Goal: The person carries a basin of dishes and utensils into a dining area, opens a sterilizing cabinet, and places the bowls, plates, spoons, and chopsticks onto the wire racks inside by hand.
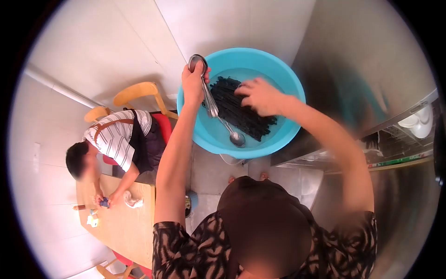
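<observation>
In the head view, my left hand is wrapped round several metal spoons at the left side of a turquoise tub. Some spoon bowls point up above my fingers, and others hang down over the tub. Another spoon rests low in the tub, its handle reaching toward the bundle; whether I hold it too is unclear. A pile of black chopsticks lies in shallow water. Over the pile's right side is my right hand, slightly blurred, with fingers apart and bent near the chopsticks. No held object shows in it.
At left, another person sits at a wooden table, hands on a small dark blue item. A white cloth lies there. To the right, a metal cabinet adjoins a rack with white bowls. Wooden chairs stand by the wall.
</observation>
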The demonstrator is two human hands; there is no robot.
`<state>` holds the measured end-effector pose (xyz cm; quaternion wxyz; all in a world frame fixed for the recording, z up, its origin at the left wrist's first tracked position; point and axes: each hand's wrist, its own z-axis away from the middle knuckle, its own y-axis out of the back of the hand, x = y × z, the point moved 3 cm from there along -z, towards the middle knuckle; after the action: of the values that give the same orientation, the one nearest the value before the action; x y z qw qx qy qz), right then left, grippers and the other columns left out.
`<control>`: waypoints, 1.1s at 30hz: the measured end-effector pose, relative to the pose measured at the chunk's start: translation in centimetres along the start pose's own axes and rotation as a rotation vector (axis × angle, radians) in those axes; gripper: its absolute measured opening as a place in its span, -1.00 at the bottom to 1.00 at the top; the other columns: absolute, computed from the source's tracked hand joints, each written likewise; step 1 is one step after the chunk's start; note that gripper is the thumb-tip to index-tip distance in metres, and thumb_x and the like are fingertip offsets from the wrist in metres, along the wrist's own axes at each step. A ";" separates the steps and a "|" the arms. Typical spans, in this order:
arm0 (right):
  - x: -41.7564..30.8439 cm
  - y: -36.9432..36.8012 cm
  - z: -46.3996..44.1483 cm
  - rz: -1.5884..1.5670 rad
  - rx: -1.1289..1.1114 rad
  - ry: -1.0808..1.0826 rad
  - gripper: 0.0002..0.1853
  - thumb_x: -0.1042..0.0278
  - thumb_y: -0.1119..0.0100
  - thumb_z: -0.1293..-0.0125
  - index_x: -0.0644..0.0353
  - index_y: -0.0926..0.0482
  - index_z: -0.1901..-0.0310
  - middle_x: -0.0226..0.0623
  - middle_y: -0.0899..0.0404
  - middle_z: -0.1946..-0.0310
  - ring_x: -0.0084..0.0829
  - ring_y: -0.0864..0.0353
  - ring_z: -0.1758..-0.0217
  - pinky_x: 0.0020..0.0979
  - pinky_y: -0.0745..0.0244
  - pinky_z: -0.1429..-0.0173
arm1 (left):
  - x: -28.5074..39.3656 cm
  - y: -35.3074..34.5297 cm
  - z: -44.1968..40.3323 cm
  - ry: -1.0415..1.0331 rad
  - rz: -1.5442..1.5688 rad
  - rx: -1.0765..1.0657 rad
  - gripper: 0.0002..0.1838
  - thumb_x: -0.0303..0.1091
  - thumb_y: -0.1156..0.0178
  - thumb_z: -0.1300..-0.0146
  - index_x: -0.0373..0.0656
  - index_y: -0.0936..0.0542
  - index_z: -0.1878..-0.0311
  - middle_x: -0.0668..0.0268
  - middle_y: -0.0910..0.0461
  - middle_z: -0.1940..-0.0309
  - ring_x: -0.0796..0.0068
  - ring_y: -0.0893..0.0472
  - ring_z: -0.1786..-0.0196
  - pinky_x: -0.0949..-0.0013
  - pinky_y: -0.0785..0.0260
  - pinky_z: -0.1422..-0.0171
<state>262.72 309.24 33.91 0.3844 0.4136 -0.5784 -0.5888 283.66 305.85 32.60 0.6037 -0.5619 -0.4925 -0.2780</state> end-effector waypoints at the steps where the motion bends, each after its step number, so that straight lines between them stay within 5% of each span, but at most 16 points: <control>1: -1.6 -0.4 -0.2 -0.108 0.096 0.138 -0.72 0.43 -0.26 0.17 0.06 -0.64 0.30 -0.26 -0.45 -0.03 -0.22 -0.35 -0.13 -0.13 -0.28 -0.05 | 0.1 -0.3 0.1 0.005 -0.013 -0.004 -0.83 -0.34 -0.07 -0.29 -0.24 -0.37 0.22 0.24 -0.50 0.47 0.58 -0.38 0.55 0.50 -0.27 0.50; 5: -6.9 -4.0 -1.4 -0.146 -0.178 0.335 -0.64 0.42 -0.14 0.01 0.05 -0.53 0.09 -0.38 -0.43 0.01 -0.31 -0.43 -0.01 -0.26 -0.36 0.02 | -0.3 -0.9 0.0 0.002 0.007 -0.055 -0.84 -0.35 -0.07 -0.29 -0.25 -0.39 0.21 0.23 -0.50 0.48 0.58 -0.38 0.56 0.49 -0.27 0.51; 11: -6.9 -5.3 -1.8 0.360 -0.477 0.488 -0.68 0.36 -0.02 -0.18 -0.01 -0.41 -0.01 -0.39 -0.39 0.02 -0.31 -0.42 -0.07 -0.24 -0.35 -0.06 | 0.0 -0.8 0.4 0.014 -0.007 -0.108 -0.82 -0.33 -0.08 -0.29 -0.25 -0.40 0.21 0.22 -0.52 0.47 0.58 -0.39 0.55 0.49 -0.27 0.50; 23: -5.2 -3.9 0.3 0.604 -0.583 0.832 -0.81 0.39 -0.02 -0.17 0.08 -0.53 0.17 -0.41 -0.41 0.05 -0.33 -0.40 -0.09 -0.31 -0.29 -0.13 | 0.2 -1.1 0.7 -0.002 -0.035 -0.074 -0.83 -0.33 -0.08 -0.29 -0.24 -0.39 0.21 0.26 -0.51 0.48 0.60 -0.39 0.56 0.52 -0.25 0.52; 27: -4.1 -3.6 0.0 0.517 -0.569 0.903 -0.84 0.40 -0.03 -0.14 0.10 -0.55 0.24 -0.39 -0.42 0.09 -0.32 -0.42 -0.05 -0.30 -0.29 -0.10 | -0.3 -1.1 0.7 0.012 -0.045 -0.075 -0.82 -0.31 -0.07 -0.30 -0.23 -0.39 0.20 0.24 -0.51 0.46 0.58 -0.39 0.54 0.50 -0.26 0.50; 30: -3.7 -2.6 -0.7 0.377 -0.341 0.944 -0.84 0.37 -0.04 -0.12 0.10 -0.55 0.26 -0.34 -0.42 0.13 -0.30 -0.45 0.04 -0.29 -0.35 -0.03 | -0.1 -0.9 0.6 0.009 -0.053 -0.076 -0.80 -0.29 -0.06 -0.32 -0.23 -0.39 0.18 0.22 -0.51 0.44 0.55 -0.40 0.52 0.49 -0.28 0.47; 33: -3.9 -1.1 -1.6 0.017 -0.052 0.625 -0.83 0.39 -0.08 -0.12 0.10 -0.54 0.23 -0.29 -0.43 0.19 -0.31 -0.46 0.12 -0.30 -0.39 0.08 | 0.1 -1.0 0.8 0.011 -0.041 -0.065 -0.80 -0.28 -0.05 -0.33 -0.24 -0.39 0.16 0.22 -0.52 0.43 0.52 -0.45 0.49 0.47 -0.33 0.45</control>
<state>265.67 312.35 32.95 0.5589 0.5598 -0.4202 -0.4447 282.59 306.39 33.06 0.5819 -0.5697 -0.4912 -0.3092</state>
